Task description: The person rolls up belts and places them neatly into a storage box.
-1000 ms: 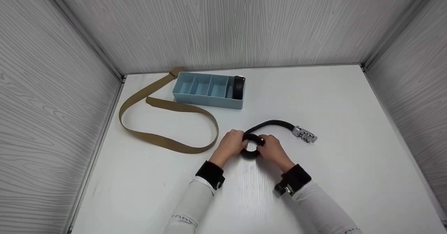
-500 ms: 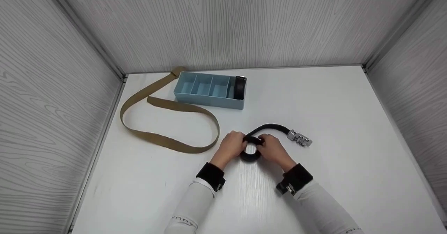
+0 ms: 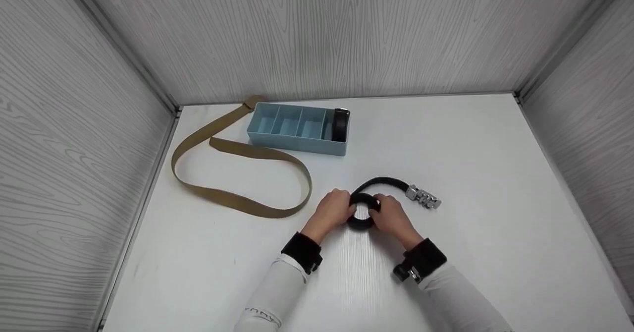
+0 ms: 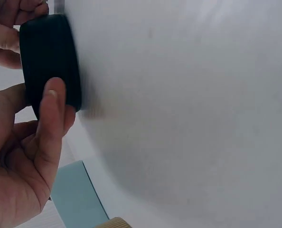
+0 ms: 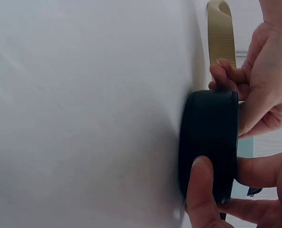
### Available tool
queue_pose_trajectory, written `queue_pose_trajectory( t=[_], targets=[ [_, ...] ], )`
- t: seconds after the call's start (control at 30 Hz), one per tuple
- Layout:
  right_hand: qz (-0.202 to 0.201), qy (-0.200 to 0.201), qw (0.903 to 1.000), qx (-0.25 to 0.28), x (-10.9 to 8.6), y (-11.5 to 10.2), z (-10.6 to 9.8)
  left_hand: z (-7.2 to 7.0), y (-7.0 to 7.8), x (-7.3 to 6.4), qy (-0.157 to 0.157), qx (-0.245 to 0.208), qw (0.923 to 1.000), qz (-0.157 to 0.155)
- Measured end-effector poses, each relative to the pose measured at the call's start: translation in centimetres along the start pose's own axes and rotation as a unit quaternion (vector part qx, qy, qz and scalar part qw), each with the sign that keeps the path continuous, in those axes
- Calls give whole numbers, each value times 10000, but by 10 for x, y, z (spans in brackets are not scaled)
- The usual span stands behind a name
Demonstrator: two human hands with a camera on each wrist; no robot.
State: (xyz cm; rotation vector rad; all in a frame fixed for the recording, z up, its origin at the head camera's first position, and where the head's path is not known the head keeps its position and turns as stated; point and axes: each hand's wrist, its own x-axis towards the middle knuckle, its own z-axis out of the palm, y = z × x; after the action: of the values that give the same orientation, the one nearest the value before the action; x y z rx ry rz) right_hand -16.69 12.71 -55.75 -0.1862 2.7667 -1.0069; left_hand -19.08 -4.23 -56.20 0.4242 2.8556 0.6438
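Note:
A black belt (image 3: 360,224) is wound into a ring-shaped coil standing on its edge at the white table, as both wrist views show. Its loose tail (image 3: 382,180) curves away to the right and ends in a silver metal buckle (image 3: 423,196). My left hand (image 3: 334,208) grips the coil's left side, thumb inside the ring and fingers outside. On the right side, my right hand (image 3: 393,217) pinches the same coil. In the left wrist view the left fingers (image 4: 53,114) lie along the coil's outer face; the right wrist view has a right finger (image 5: 201,185) pressed on it too.
A light blue divided box (image 3: 297,142) stands at the back, a dark rolled belt (image 3: 340,126) in its rightmost compartment. The tan webbing belt (image 3: 228,200) lies in a wide loop left of the hands. Wood-grain panels (image 3: 317,39) wall the table's back and sides.
The buckle end has slid left and slightly nearer, shortening the loose tail. Both hands and the coil have shifted a little to the right.

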Motion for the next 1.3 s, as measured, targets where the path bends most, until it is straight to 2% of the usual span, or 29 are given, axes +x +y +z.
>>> queue_pose_trajectory(
  t=[0.17,0.27,0.4,0.53,0.67,0.93,1.17,1.3],
  targets=[
    [-379,-206,9990,-93,6,-1,-2,0,-1,0,-5,204,9996,178],
    [-483,-174,9987,32,7,0,-1,1,-1,0,57,350,9992,207],
    [-276,-85,9992,264,4,3,-1,2,1,0,143,467,9987,109],
    [133,-79,9993,343,-6,3,-5,2,2,0,196,463,9987,12],
    [319,-83,9988,367,-13,1,-4,3,2,-1,226,377,9990,42],
    [29,40,10000,44,-7,-4,0,3,-1,0,101,261,9991,333],
    [-378,-183,9990,-173,3,-4,-5,-6,-1,4,-70,280,9995,112],
    [-564,-288,9978,-169,7,-2,-6,-8,2,4,-116,503,9987,52]
  ],
)
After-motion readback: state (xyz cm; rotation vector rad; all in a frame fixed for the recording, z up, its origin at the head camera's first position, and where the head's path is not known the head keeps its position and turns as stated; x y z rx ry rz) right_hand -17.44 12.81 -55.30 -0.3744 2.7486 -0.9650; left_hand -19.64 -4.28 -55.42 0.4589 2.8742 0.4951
